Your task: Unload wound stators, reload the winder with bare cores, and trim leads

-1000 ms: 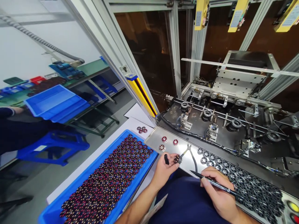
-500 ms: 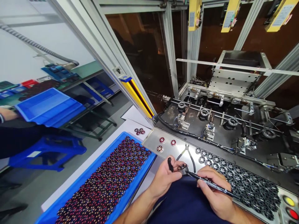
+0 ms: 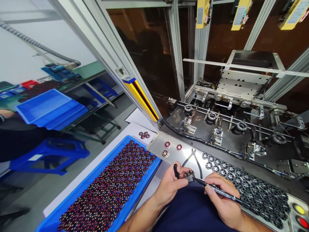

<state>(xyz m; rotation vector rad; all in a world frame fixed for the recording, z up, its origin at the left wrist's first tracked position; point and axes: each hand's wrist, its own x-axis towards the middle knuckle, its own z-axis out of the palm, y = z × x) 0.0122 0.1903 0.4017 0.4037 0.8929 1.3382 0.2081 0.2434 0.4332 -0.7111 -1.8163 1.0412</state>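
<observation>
My left hand [image 3: 169, 182] is closed on a small round motor part [image 3: 189, 176], a metal ring with copper-coloured windings showing on top. Tucked between the same hand's fingers is a black pen cap [image 3: 176, 171]. In my right hand [image 3: 223, 198] a black marker pen [image 3: 223, 192] is gripped, its tip at the side of the ring; whether it touches, I cannot tell. Just beyond the part, pliers [image 3: 193, 157] lie with handles spread on the metal ledge [image 3: 154, 146]. Three round wound parts [image 3: 167, 144] rest to their left.
A blue tray [image 3: 126, 143] full of wound parts stands at left. Several black ring parts [image 3: 248, 183] line the ledge at right, near yellow and red buttons [image 3: 300, 208]. Machine fixtures [image 3: 211, 117] lie ahead. At far left, a person's arm [image 3: 7, 114] is beside an empty-looking blue bin [image 3: 48, 108].
My hands, the motor part and the marker stay almost in place. The camera view shifts slightly. The other person's arm at far left has moved a little lower.
</observation>
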